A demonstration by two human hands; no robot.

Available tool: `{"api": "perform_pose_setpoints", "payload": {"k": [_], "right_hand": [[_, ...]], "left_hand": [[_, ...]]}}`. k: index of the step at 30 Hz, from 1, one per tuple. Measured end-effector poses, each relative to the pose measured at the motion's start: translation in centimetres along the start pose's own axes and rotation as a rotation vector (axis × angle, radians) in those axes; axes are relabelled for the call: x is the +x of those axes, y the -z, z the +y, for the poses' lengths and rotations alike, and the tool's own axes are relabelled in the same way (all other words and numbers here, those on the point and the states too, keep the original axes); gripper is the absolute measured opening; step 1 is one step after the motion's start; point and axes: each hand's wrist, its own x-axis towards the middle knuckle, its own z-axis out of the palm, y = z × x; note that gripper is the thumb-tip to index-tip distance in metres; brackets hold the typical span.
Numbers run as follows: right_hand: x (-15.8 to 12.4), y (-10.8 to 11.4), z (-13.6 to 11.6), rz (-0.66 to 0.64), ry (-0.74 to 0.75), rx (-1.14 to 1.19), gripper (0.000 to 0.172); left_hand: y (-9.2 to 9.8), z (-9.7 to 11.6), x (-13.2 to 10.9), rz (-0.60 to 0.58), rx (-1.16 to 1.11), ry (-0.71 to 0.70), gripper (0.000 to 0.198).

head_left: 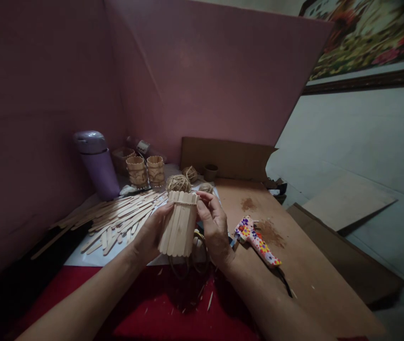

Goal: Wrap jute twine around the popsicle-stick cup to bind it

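Observation:
A cup made of upright popsicle sticks (180,229) is held up in front of me, slightly tilted, with a thin twine band (184,203) running round it near its scalloped top. My left hand (151,232) grips its left side, the thumb near the twine. On the right, my right hand (214,222) has its thumb and fingers bent at the top edge by the twine; whether they pinch a loose twine end is too small to make out. Behind the cup lies a ball of twine (178,183). Scissors (202,251) lie partly hidden beneath the hands.
Loose popsicle sticks (116,218) spread over white paper at left. Two finished-looking stick cups (137,172) stand behind them, near a purple bottle (100,168). A flowered glue gun (256,240) rests on the brown board (315,279) at right. Wood slivers litter the red cloth (145,303).

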Motion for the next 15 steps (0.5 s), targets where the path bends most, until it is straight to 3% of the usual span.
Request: {"api": "perform_pose_setpoints", "payload": {"k": [15], "right_hand": [[0.28, -0.06, 0.51, 0.07, 0.002, -0.099, 0.036]], "left_hand": [[-0.49, -0.36, 0.07, 0.092, -0.07, 0.067, 0.041]]}}
